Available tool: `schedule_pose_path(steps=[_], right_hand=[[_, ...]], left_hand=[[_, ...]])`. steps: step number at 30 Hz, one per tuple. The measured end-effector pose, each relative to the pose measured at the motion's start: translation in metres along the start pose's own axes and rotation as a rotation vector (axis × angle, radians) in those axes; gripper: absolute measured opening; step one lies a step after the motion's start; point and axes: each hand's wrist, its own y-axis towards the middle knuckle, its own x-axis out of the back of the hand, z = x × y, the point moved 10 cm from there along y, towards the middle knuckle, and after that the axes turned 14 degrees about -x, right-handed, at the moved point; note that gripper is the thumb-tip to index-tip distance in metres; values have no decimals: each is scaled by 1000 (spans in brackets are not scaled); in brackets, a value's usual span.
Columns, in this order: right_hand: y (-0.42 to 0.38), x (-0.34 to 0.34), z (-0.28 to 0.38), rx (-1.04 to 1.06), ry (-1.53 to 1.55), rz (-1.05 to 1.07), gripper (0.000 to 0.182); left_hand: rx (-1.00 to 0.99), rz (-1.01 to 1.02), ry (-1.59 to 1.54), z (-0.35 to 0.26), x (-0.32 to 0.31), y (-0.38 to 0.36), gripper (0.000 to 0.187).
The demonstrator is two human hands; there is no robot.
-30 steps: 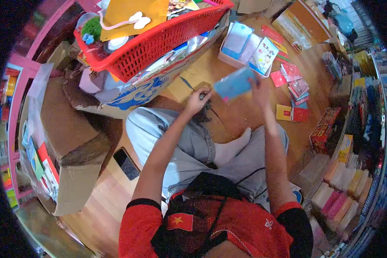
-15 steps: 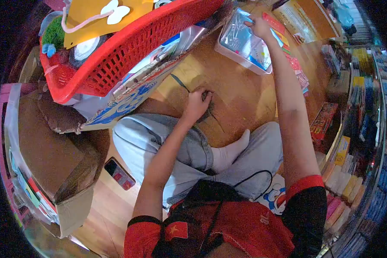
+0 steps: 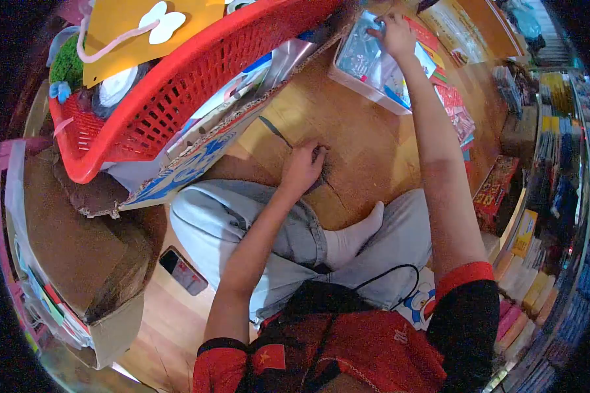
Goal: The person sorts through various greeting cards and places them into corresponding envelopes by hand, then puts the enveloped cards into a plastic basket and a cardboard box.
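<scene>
Near the middle of the wooden floor [image 3: 354,144], my left hand [image 3: 303,167] is closed, its fingers curled in toward the palm; what they hold, if anything, is hidden. A thin dark strip [image 3: 275,130] lies on the floor just beyond it. My right hand [image 3: 397,34] reaches over a white plastic box [image 3: 370,96] at the top, its fingers bent at a clear plastic packet [image 3: 362,49] inside. Whether they grip the packet is too small to tell. Colourful papers and packets [image 3: 453,108] lie right of the box.
A red basket [image 3: 160,108] of craft items stands at upper left above a cardboard box [image 3: 85,242]. A phone [image 3: 183,270] lies on the floor by my left knee. Shelves of packed goods [image 3: 537,262] line the right side. My crossed legs [image 3: 229,216] are in front.
My right hand has shifted slightly up over the white box, and its fingers have moved at the packet. My left hand stays in nearly the same place. The view has tilted slightly.
</scene>
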Motion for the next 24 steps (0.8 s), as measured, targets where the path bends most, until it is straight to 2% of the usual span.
schedule_pose_path(steps=[1,3,4,6,7,9,10,12,13,15,18,20,24], right_hand=[[1,-2,-7,-8,1,0,50],[6,25,-38,-90,263,-220,40],[2,27,-56,-106,257,-222,40],[-14,48,-101,-110,261,-402,37],[-20,45,-134,-127,248,-406,37],[-31,16,-212,-252,262,-228,42],[-47,23,-234,-273,246,-233,42],[-86,20,-267,-365,399,-7,48],[-100,22,-275,-379,395,-12,48],[-136,-33,-292,-467,188,367,59],[-169,-54,-268,-459,103,320,54],[-179,-63,-252,-400,-183,252,71],[-186,-99,-240,-296,-181,127,78]], left_hand=[[-12,-11,11,1,0,0,19],[-34,-12,24,3,-3,1,19],[-5,-3,17,8,-6,-1,20],[12,24,5,10,-10,-3,20],[-1,34,10,8,-10,-3,20],[-66,35,-12,3,-11,0,21],[-81,55,-21,1,-13,1,21],[-27,35,-56,1,-9,-1,21],[-35,48,-57,-3,-11,0,21],[-26,9,55,-6,-5,1,21],[9,69,15,39,-23,-4,21],[29,86,24,42,-25,-5,22],[13,90,104,20,-17,-1,24]])
